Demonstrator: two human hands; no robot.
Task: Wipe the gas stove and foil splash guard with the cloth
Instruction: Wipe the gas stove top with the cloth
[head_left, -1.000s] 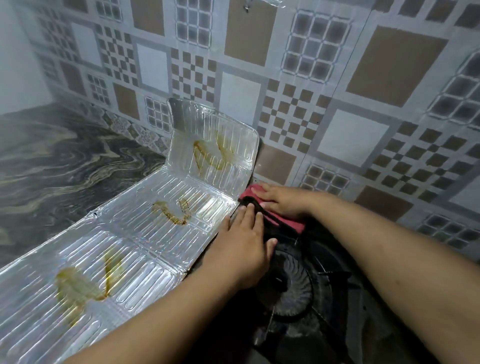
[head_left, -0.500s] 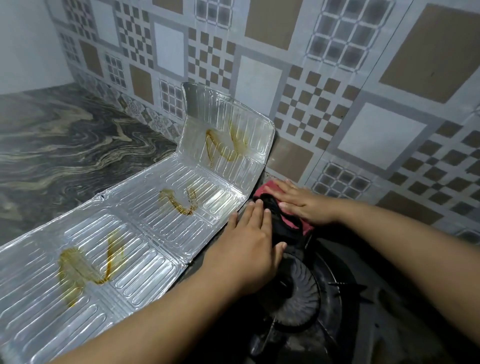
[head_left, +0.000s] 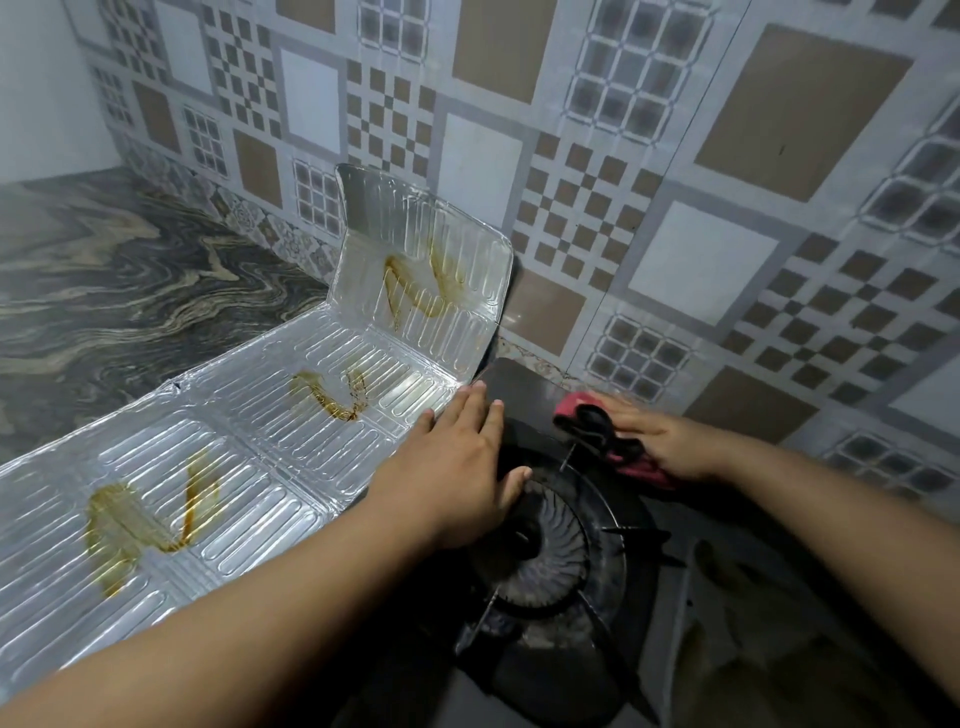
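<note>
Red and black cloth (head_left: 597, 431) bunched on the far edge of the black gas stove (head_left: 524, 387), near the tiled wall (head_left: 675, 156). Pressed flat under the right hand (head_left: 657, 439), fingers extended and close together over the fabric, palm down, not pinching. Left hand (head_left: 457, 462) laid flat on the stove's left rear corner, fingers straight and held together, thumb out toward the round burner (head_left: 540, 561), fingertips just reaching the edge of the foil splash guard (head_left: 260, 431). Guard folded in three ribbed panels: the far one propped upright against the wall, the other two lying flat across the marbled countertop (head_left: 104, 291) to the left of the stove. Brown greasy streaks (head_left: 332, 395) on each panel, looping like loose letters. Pan-support prongs (head_left: 634, 535) radiating around the burner, dark and dull.
</note>
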